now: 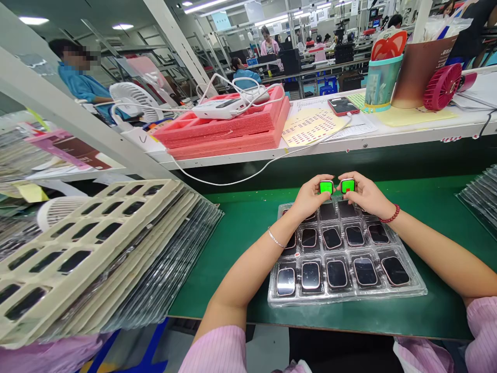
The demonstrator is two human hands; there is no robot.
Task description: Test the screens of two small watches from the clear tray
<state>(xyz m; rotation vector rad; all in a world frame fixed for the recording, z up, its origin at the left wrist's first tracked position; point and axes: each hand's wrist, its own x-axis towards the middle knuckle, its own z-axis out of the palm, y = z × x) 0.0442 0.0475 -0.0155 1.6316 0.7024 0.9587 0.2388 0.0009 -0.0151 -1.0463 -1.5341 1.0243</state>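
My left hand (313,196) pinches a smartwatch body (326,187) whose screen glows green. Close beside it, my right hand (361,192) grips a second smartwatch body (347,185), also lit green, with a small red patch near its lower edge. Both are held above the far side of a clear plastic tray (345,299). Rows of dark-screened smartwatch bodies, such as the watch (336,273) in the front row, lie in its pockets. My hands and left forearm cover part of the back rows.
Stacked trays (89,248) with dark-screened pieces on top stand at left. More clear trays (481,199) are at the right edge. On the shelf ahead lie red foam (229,132), a phone (344,106), a pen cup (383,83) and a pink fan (441,88). A white cable (233,183) droops below.
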